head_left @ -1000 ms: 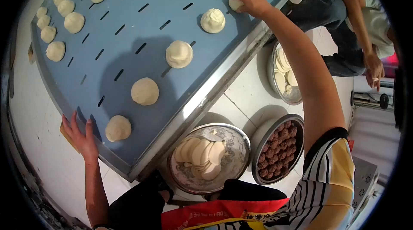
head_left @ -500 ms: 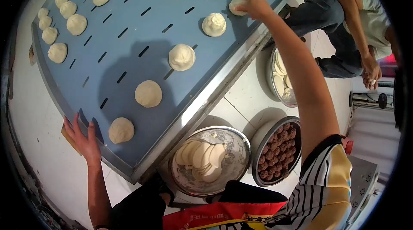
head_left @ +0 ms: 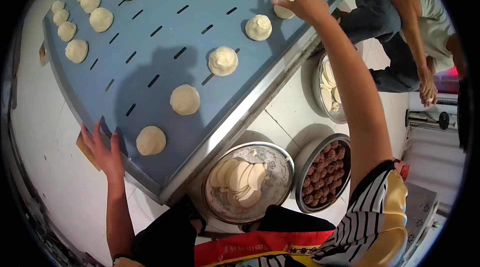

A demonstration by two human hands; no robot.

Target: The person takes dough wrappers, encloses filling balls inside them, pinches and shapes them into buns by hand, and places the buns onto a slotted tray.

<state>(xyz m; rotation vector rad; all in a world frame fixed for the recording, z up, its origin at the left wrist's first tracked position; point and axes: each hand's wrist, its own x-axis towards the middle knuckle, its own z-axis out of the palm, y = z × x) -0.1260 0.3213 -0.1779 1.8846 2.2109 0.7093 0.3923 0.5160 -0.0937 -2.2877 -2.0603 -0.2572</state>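
My left hand (head_left: 106, 153) rests at the near left edge of the blue slotted tray (head_left: 165, 72), fingers spread and holding nothing, beside a wooden piece (head_left: 88, 153). Over the tray's far right part, my right hand (head_left: 306, 3) has its fingers apart, just above and beside a pale dough bun (head_left: 283, 11). Along the tray's right side lie more buns: a pleated one (head_left: 258, 27), another pleated one (head_left: 223, 61), a smooth one (head_left: 185, 99) and a smooth one (head_left: 151, 140) nearest my left hand. Several buns stand in rows at the far left (head_left: 101, 19).
Below the tray, a metal bowl (head_left: 288, 187) holds flat dough rounds (head_left: 240, 177). Beside it a dark-rimmed bowl (head_left: 299, 194) holds brown filling balls (head_left: 325, 174). Another bowl of dough rounds (head_left: 327, 87) is farther right. A seated person (head_left: 380, 17) is at the right, hands together.
My right hand has opened and lifted off the bun at the far right. The tray and its buns appear shifted slightly right in view. My left hand stays at the tray's edge.
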